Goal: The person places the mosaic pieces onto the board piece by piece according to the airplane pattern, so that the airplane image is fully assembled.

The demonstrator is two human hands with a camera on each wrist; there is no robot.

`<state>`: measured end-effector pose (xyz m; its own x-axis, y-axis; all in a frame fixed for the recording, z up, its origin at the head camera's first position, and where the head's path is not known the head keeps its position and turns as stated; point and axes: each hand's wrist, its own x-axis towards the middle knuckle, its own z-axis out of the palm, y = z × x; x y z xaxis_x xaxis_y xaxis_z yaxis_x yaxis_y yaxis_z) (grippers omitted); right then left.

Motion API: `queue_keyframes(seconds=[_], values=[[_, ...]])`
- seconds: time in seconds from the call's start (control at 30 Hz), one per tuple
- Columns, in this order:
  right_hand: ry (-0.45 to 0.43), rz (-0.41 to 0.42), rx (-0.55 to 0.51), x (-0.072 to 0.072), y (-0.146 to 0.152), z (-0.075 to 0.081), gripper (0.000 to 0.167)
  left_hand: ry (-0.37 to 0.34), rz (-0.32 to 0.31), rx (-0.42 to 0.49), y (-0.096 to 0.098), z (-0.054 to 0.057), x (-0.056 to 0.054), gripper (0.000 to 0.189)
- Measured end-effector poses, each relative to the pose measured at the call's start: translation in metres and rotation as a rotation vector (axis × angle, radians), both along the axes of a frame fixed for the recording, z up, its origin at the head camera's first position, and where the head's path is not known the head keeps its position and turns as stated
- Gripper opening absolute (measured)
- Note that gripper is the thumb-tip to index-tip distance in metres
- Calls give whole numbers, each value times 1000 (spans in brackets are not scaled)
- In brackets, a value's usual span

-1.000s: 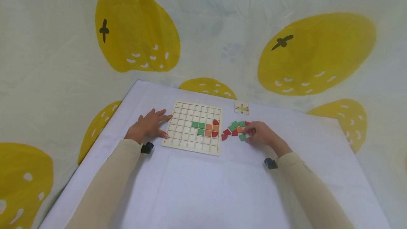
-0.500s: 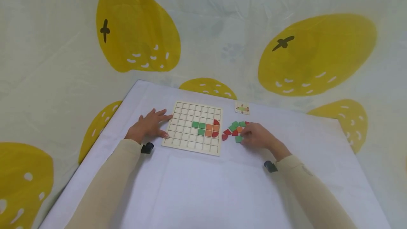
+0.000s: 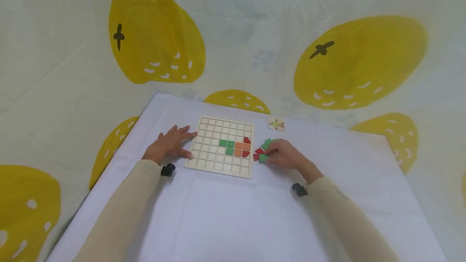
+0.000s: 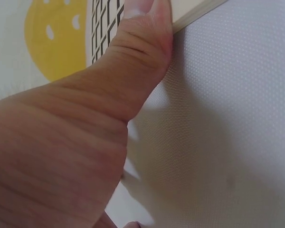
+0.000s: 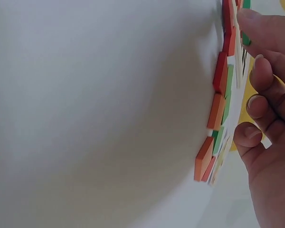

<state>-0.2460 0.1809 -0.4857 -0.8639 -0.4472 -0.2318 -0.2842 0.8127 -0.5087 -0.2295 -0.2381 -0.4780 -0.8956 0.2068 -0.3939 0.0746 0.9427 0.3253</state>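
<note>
A pale square board (image 3: 212,124) with a black grid lies on the table. Green squares (image 3: 227,143), orange squares (image 3: 238,149) and red quarter-round tiles (image 3: 246,154) fill some cells toward its right side. My left hand (image 3: 169,144) spreads its fingers at the board's left edge, and the thumb rests on the board in the left wrist view. Between thumb and forefinger, my right hand (image 3: 285,155) pinches a green square tile (image 5: 247,23), raised over the loose tiles just right of the board. That hand hides part of the pile in the head view.
Loose red tiles (image 3: 259,151), green tiles (image 3: 267,143) and orange tiles (image 5: 215,110) lie right of the board. A small pattern card (image 3: 276,123) sits behind them near the white table's (image 3: 225,213) back edge. A curtain with yellow fruit prints hangs behind.
My right hand has moved left toward the board, and the green tile it pinches has left its spot at the front of the pile. The left hand and the board have stayed put.
</note>
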Motion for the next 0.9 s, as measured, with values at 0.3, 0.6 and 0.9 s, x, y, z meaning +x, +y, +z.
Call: queue_keyframes(seconds=[0.3, 0.6, 0.9], values=[[59, 108, -86, -3, -20, 5, 15, 8, -1, 5, -2, -5, 0, 95], [44, 102, -132, -7, -43, 4, 21, 18, -5, 6, -4, -8, 0, 95], [42, 113, -177, -10, -59, -2, 15, 15, 6, -2, -3, -10, -2, 96]])
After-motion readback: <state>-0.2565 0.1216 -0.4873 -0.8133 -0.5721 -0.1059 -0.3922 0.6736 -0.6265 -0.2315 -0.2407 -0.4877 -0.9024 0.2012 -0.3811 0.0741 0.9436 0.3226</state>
